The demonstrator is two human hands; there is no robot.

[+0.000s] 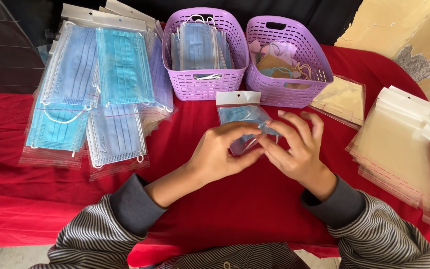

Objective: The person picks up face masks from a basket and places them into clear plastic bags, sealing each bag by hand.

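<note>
A clear plastic pouch with a white header strip point(238, 107) lies on the red tablecloth point(225, 199) in front of me, with a folded blue face mask partly inside it. My left hand point(220, 152) pinches the pouch's lower open end. On the right side of the same end, my right hand point(297, 147) grips with its fingers spread. Both hands meet at the pouch's near edge, so that edge is hidden.
Piles of bagged blue masks point(95, 89) lie at the left. Two purple baskets stand at the back: one point(202, 82) holds loose blue masks, the other point(294, 87) holds mixed coloured masks. Stacks of unfilled clear pouches point(399, 144) sit at the right, and a few more point(342, 99) beside the basket.
</note>
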